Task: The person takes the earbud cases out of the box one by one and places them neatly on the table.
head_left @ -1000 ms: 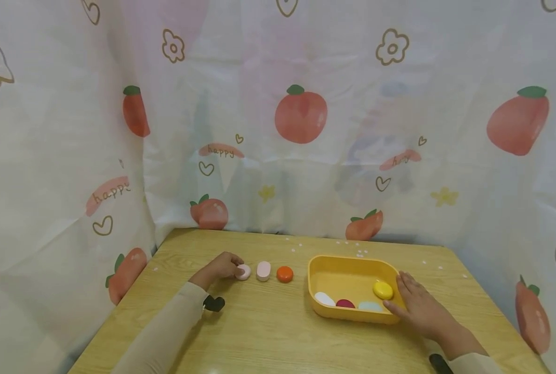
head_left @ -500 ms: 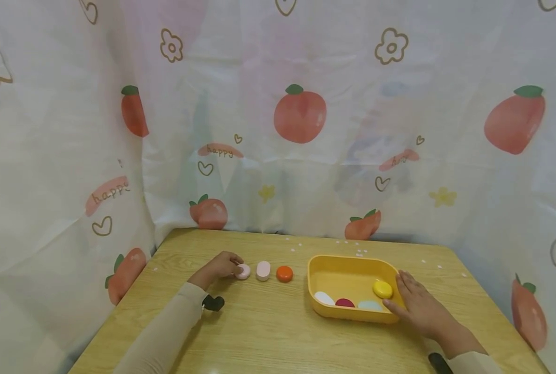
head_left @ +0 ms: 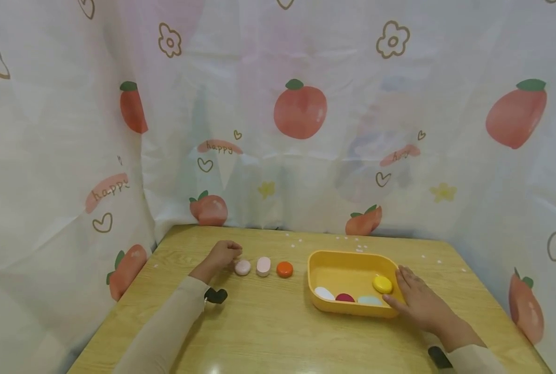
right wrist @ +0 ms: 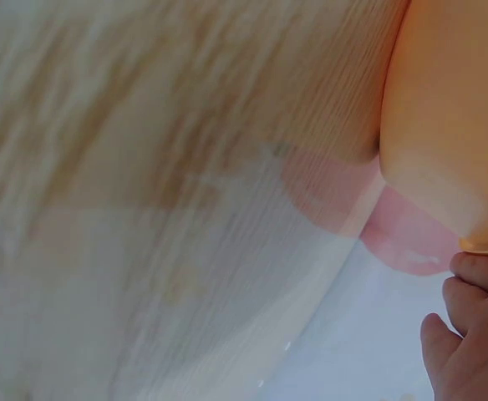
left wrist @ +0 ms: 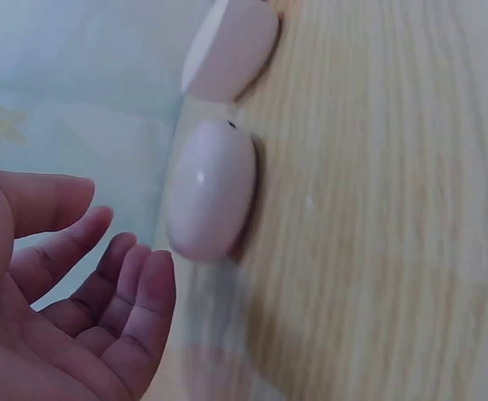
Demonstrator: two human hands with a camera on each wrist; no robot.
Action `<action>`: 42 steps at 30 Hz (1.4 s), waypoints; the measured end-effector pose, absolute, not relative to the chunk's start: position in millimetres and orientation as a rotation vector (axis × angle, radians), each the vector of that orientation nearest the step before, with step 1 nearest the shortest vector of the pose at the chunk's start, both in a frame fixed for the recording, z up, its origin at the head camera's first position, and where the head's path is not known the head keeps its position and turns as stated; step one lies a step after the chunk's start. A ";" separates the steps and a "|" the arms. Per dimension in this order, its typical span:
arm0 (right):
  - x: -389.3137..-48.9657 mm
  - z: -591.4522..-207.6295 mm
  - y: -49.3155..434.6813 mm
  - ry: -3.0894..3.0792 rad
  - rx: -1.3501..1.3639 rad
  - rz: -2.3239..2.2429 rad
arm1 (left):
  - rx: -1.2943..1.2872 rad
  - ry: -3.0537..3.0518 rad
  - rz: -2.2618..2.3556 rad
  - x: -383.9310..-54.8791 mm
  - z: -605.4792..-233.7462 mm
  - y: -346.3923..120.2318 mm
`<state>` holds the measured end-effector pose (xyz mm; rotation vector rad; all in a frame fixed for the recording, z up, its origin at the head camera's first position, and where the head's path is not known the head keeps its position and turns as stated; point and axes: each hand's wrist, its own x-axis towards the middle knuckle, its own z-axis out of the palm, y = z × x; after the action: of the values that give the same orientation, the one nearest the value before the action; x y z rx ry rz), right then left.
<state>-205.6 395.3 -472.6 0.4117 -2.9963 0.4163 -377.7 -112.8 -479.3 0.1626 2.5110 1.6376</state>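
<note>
My left hand (head_left: 223, 254) is just behind and left of a round pale pink piece (head_left: 242, 268), its fingers loosely bent around nothing. In the left wrist view the fingertips are right beside that smooth, rounded piece (left wrist: 212, 190). An oval pale pink piece (head_left: 263, 266) and a round orange piece (head_left: 285, 269) continue the row to the right. My right hand (head_left: 423, 301) rests with straight fingers along the right end of a yellow rectangular box (head_left: 339, 307), thumb at its near corner. Inside the box lie a yellow piece (head_left: 382, 284), a white piece (head_left: 323, 293), a dark red piece (head_left: 345, 297) and a pale blue piece (head_left: 369, 300).
Small white specks (head_left: 361, 247) are scattered near the back of the wooden table (head_left: 259, 337). A white curtain (head_left: 240, 104) printed with fruit hangs behind the table and along both sides.
My left hand has let go of the round pale pink piece and moved slightly up and back from it. The right hand stays on the box.
</note>
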 end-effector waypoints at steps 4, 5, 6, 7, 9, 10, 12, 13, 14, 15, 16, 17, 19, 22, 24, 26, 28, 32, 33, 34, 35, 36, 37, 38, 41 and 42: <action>-206.9 -470.1 395.2 -2.994 0.420 0.414 | 0.130 2.493 1.678 -381.0 -475.6 -105.8; -207.0 -469.7 395.0 -2.994 0.423 0.411 | 0.118 2.490 1.682 -382.2 -475.8 -104.1; -207.2 -469.9 394.9 -2.992 0.426 0.410 | 0.110 2.485 1.687 -382.1 -475.2 -102.1; -207.4 -470.0 394.7 -2.993 0.426 0.408 | 0.103 2.475 1.697 -382.3 -474.7 -99.9; -207.2 -470.7 394.4 -2.995 0.429 0.407 | 0.113 2.451 1.716 -382.8 -474.2 -95.8; -206.8 -471.0 394.3 -2.998 0.428 0.408 | 0.125 2.435 1.722 -383.1 -473.9 -93.4; -206.2 -471.1 394.3 -2.999 0.425 0.412 | 0.142 2.405 1.733 -384.3 -473.2 -88.3; -205.9 -471.0 394.3 -3.001 0.424 0.408 | 0.153 2.396 1.733 -384.6 -472.3 -85.7; -205.7 -470.7 394.3 -3.001 0.425 0.408 | 0.163 2.388 1.732 -384.5 -471.1 -83.1; -205.7 -470.4 394.5 -3.002 0.425 0.404 | 0.174 2.377 1.733 -384.9 -469.9 -80.2; -205.7 -469.9 394.6 -3.001 0.425 0.401 | 0.182 2.365 1.731 -385.2 -468.3 -77.1; -205.7 -469.5 394.9 -3.000 0.424 0.398 | 0.192 2.351 1.729 -385.6 -466.5 -73.5; -205.3 -468.8 395.6 -3.000 0.421 0.396 | 0.227 2.322 1.727 -386.1 -463.4 -65.8; -204.3 -468.2 396.6 -2.999 0.415 0.396 | 0.276 2.272 1.719 -384.7 -458.1 -53.8; -203.4 -468.2 396.8 -3.000 0.413 0.396 | 0.318 2.256 1.708 -382.2 -454.9 -46.5; -202.8 -468.2 396.6 -2.998 0.416 0.395 | 0.348 2.243 1.696 -378.6 -451.2 -40.1; -202.5 -468.6 396.2 -2.997 0.420 0.397 | 0.373 2.240 1.685 -375.5 -448.3 -34.8; -203.3 -470.3 395.9 -2.992 0.427 0.402 | 0.399 2.239 1.675 -372.6 -445.4 -24.2; -203.6 -470.9 396.0 -2.993 0.426 0.403 | 0.407 2.238 1.672 -372.8 -445.4 -21.3; -203.8 -471.4 396.0 -2.995 0.424 0.404 | 0.420 2.236 1.671 -373.8 -446.1 -17.9; -203.9 -471.8 396.1 -2.997 0.422 0.403 | 0.434 2.229 1.672 -374.3 -446.1 -14.4; -204.0 -472.1 396.2 -2.998 0.418 0.399 | 0.448 2.220 1.672 -375.2 -446.3 -10.6; -203.9 -472.2 396.1 -3.000 0.415 0.401 | 0.463 2.214 1.667 -375.9 -446.6 -6.8; -203.6 -472.2 395.9 -3.001 0.413 0.405 | 0.477 2.210 1.660 -375.7 -446.0 -3.1; -203.3 -471.1 394.0 -3.001 0.411 0.411 | 0.508 2.211 1.637 -374.0 -443.9 7.1; -203.3 -470.6 392.9 -3.000 0.413 0.422 | 0.510 2.212 1.629 -373.0 -443.3 10.2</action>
<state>-203.3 392.9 -470.6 0.4126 -2.9998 0.4217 -373.0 10.2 -443.3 0.5096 2.2118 1.6291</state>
